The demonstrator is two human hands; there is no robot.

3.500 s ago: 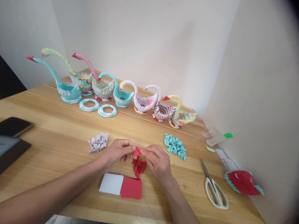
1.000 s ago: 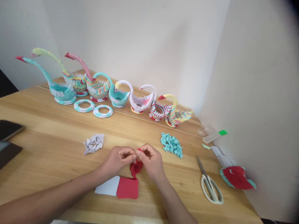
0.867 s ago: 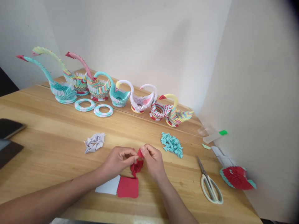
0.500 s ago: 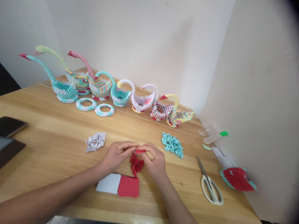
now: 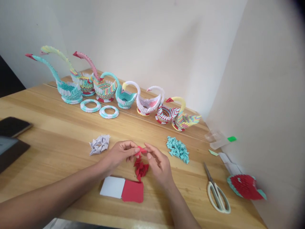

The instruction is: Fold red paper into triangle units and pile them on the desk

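A small folded piece of red paper (image 5: 142,150) is pinched between the thumb and fingers of my left hand (image 5: 122,154). My right hand (image 5: 160,163) is at the paper's right end, thumb and fingers apart; whether a fingertip touches it I cannot tell. Just below lies a pile of folded red paper pieces (image 5: 141,170). Closer to me are a stack of red paper (image 5: 132,190) and a stack of white paper (image 5: 112,187), side by side. Folded pale grey pieces (image 5: 99,144) lie to the left, and folded teal pieces (image 5: 178,149) to the right.
Several folded-paper swans, one a teal swan (image 5: 70,92), line the back. Two paper rings (image 5: 109,112) lie before them. Scissors (image 5: 216,192), a red paper model (image 5: 245,187) and a green-ended clear plastic item (image 5: 221,143) are at right; a phone (image 5: 13,126) is at left.
My right thumb and fingers have opened away from the red paper, while my left hand keeps its pinch. The whole view has shifted slightly.
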